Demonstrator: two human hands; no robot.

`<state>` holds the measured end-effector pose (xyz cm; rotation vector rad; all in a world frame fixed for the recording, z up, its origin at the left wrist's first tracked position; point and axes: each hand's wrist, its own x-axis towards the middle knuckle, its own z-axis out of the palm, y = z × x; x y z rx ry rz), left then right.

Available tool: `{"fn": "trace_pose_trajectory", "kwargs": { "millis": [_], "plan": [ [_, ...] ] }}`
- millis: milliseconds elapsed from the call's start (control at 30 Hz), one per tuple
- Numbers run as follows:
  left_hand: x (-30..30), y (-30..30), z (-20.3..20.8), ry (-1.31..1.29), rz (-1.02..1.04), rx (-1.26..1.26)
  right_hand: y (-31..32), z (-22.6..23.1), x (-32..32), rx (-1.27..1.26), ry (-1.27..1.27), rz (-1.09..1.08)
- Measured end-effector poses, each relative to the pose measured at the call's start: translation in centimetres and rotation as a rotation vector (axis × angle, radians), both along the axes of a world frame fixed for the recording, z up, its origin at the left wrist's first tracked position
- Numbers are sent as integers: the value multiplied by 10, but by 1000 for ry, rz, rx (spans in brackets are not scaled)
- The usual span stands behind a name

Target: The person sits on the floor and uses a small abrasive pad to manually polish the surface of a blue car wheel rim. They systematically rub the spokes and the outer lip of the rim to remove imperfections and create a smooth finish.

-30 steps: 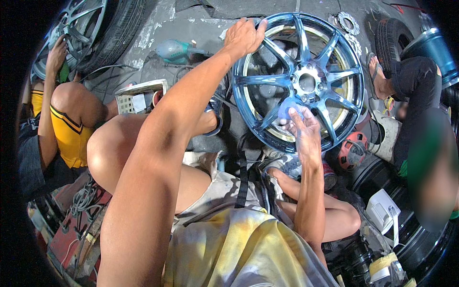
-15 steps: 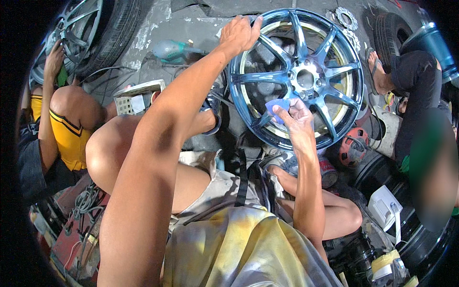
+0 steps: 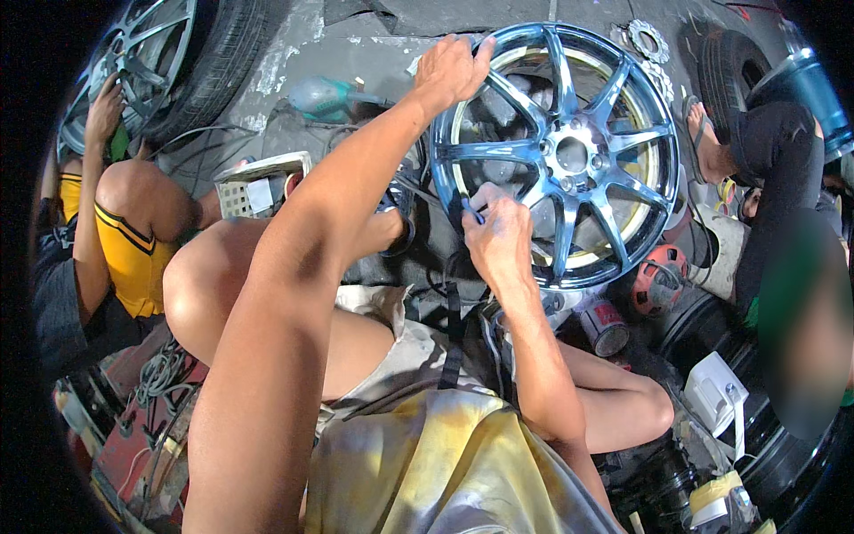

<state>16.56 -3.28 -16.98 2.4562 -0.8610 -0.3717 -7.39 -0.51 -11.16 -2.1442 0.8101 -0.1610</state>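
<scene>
Wheel rim [image 3: 569, 127], blue and glossy, lies before the seated person's lap on my feed, its spoked face turned up toward my camera, its round outline giving no single long axis. I see the left hand [image 3: 449, 69] gripping its upper-left edge with fingers curled over, and the right hand [image 3: 500, 236] at its lower-left edge, fingers drawn narrow. Just below the rim a can [image 3: 605, 327] shows a red label, print too small for me to read, and those right fingers pinch a blue pad [image 3: 475, 214].
</scene>
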Motion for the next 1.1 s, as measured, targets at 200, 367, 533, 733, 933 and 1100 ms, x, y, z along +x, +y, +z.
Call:
{"fn": "trace_pose_trajectory", "kwargs": {
  "millis": [200, 367, 533, 733, 933, 1100],
  "plan": [
    [2, 3, -9, -28, 26, -52, 13, -3, 2, 54, 10, -107],
    [0, 2, -8, -19, 34, -47, 10, -10, 13, -4, -13, -88],
    [-3, 5, -10, -46, 36, -80, 16, -15, 11, -40, -29, -118],
    [-3, 5, -11, -14, 44, -74, 15, -11, 3, -76, -32, -29],
    [0, -2, -12, -44, 13, -108, 10, -19, 19, -59, -98, -78],
    [1, 5, -14, -26, 46, -60, 14, -12, 12, -19, -18, -57]
  ]
}}
